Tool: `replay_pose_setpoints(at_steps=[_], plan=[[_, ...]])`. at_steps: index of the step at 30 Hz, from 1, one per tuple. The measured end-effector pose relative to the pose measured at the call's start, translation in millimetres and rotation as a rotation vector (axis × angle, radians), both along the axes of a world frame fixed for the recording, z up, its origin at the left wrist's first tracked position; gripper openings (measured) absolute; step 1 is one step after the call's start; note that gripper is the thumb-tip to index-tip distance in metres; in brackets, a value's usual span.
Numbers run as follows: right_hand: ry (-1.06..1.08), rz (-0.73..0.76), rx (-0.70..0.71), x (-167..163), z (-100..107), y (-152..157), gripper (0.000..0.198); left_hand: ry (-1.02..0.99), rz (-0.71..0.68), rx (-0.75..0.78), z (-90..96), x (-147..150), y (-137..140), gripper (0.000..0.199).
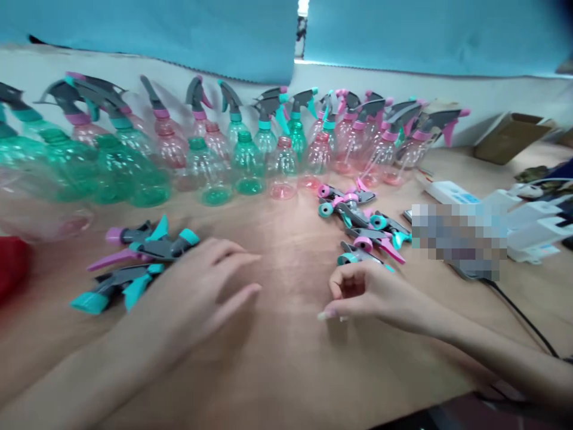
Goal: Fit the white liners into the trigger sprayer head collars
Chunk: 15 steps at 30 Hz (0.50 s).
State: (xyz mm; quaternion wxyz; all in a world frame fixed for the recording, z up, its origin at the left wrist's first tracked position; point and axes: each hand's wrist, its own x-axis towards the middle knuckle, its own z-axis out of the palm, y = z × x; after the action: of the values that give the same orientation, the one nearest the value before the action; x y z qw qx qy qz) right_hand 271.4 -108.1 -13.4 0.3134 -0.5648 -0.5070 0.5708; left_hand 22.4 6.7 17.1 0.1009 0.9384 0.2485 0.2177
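Observation:
My left hand (210, 283) is over the table on the left, fingers stretched forward, open, with nothing visible in it. Beside it lies a loose group of grey spray heads (161, 248) with pink and teal collars and triggers, partly behind my wrist. On the right, my right hand (362, 289) hovers low with loosely curled fingers and a gap between thumb and index finger. I see nothing held there, though a small pale spot at the thumb tip is blurred. Just beyond that hand is another pile of spray heads (353, 209).
Uncapped green bottles (248, 164) and clear pinkish bottles (283, 170) stand across the back, before bottles with spray heads fitted (358, 134). To the right are a pixelated flat object (461, 239) with a black cable, white plastic items (532, 227) and a cardboard box (513, 137). Something red (13, 266) sits far left.

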Motion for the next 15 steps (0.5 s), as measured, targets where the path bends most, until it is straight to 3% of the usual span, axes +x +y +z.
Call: replay_pose_setpoints(at_steps=[5,9,13,15], plan=[[-0.042,-0.05,0.047,19.5,0.3,-24.5,0.031,0.265,-0.312,-0.153,-20.5,89.8,-8.8,0.021],[-0.21,-0.117,0.168,43.6,9.4,-38.1,0.026,0.257,-0.361,-0.191,-32.7,127.6,-2.2,0.035],[-0.756,-0.051,0.559,66.9,8.0,-35.4,0.016,0.192,-0.389,-0.202,-39.3,138.9,0.9,0.027],[-0.916,-0.016,0.694,71.6,1.4,-28.4,0.024,0.157,-0.388,-0.229,-42.0,140.7,-0.1,0.018]])
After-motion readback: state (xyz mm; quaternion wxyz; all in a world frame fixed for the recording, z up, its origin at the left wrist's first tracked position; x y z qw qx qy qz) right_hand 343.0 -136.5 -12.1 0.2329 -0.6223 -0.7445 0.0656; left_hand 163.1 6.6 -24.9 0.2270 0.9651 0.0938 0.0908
